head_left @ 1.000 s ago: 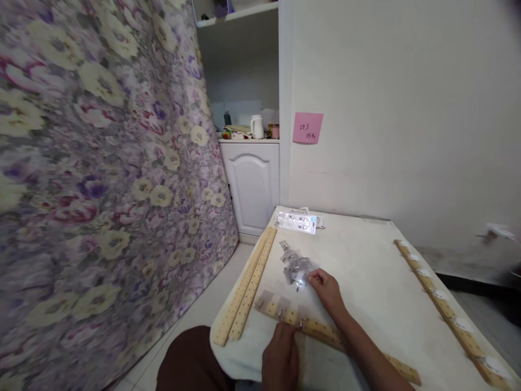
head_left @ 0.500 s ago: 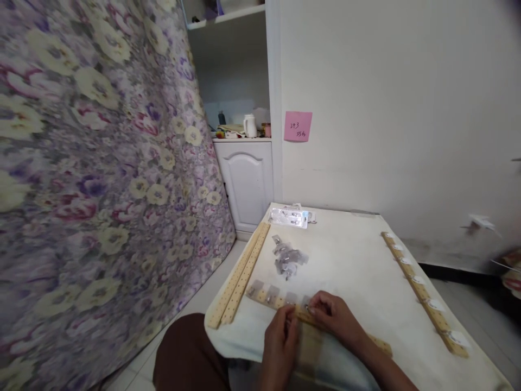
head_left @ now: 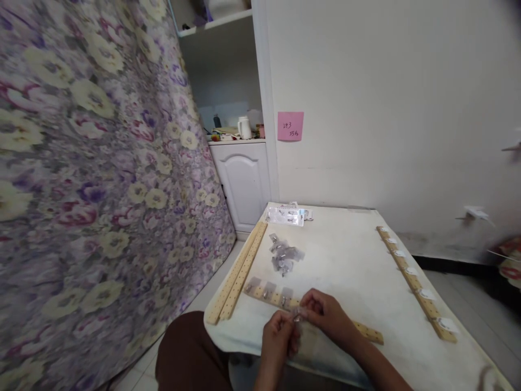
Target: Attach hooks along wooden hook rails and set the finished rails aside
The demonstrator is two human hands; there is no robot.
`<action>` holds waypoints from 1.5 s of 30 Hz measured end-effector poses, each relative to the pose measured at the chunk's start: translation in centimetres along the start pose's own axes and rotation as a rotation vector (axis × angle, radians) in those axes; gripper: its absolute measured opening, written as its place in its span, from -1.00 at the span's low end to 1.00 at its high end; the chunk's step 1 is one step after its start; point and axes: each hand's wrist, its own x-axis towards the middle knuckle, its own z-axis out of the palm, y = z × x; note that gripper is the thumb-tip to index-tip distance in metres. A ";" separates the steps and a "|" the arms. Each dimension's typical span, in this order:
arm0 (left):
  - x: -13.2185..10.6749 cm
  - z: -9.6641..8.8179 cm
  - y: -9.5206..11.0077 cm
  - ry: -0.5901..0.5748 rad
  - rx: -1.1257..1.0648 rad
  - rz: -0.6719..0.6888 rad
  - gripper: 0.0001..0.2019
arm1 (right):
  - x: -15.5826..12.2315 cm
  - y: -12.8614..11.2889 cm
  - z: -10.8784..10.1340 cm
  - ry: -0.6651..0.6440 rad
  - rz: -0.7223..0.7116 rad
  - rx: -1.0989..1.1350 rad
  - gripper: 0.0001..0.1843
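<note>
My left hand (head_left: pixel 278 336) and my right hand (head_left: pixel 324 314) meet near the table's front edge, fingers pinched together on a small clear hook (head_left: pixel 297 315) held between them. Right under them lies a perforated wooden strip (head_left: pixel 366 332) with three clear hooks (head_left: pixel 268 289) stuck along its left end. A loose pile of clear hooks (head_left: pixel 285 255) lies farther back on the white table (head_left: pixel 350 271).
Two more wooden strips (head_left: pixel 240 274) lie along the table's left edge, another with white pads (head_left: pixel 411 279) on the right. A blister pack (head_left: pixel 286 215) sits at the back. A floral mattress (head_left: pixel 93 179) leans at left; a white cabinet (head_left: pixel 242 182) stands behind.
My right hand left the pile of hooks and came back to the near strip. Both hands now pinch one small hook just above the strip. The view has shifted right.
</note>
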 end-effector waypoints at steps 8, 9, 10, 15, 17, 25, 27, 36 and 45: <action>-0.2 0.3 -0.8 0.066 -0.246 -0.117 -0.70 | -0.1 2.2 -0.8 -0.089 0.166 0.131 -0.77; -0.3 0.3 -0.8 0.057 -0.249 -0.117 -0.70 | -0.2 2.4 -0.5 -0.095 0.188 0.176 -0.75; -0.4 0.3 -0.9 0.047 -0.249 -0.116 -0.70 | -0.2 2.5 -0.2 -0.081 0.198 0.207 -0.75; -0.7 0.6 -1.1 0.006 -0.252 -0.116 -0.70 | 0.0 2.9 0.9 -0.043 0.183 0.239 -0.78; -0.7 0.8 -1.2 -0.002 -0.250 -0.119 -0.70 | 0.1 3.1 1.0 -0.041 0.169 0.248 -0.79; -0.4 1.5 -2.5 -0.042 -0.152 -0.148 -0.65 | 0.2 3.9 0.0 0.058 0.020 -0.019 -0.85; -0.2 1.5 -2.8 -0.054 -0.115 -0.135 -0.66 | 0.5 4.1 -0.5 0.075 0.002 -0.070 -0.84; -0.5 -0.3 -1.7 -0.021 0.616 0.373 -0.87 | 3.2 5.5 -1.3 0.058 0.005 -0.042 -0.80; -0.5 -0.6 -3.0 -0.047 0.897 0.590 -0.79 | 4.1 6.2 -0.4 0.055 0.016 -0.121 -0.78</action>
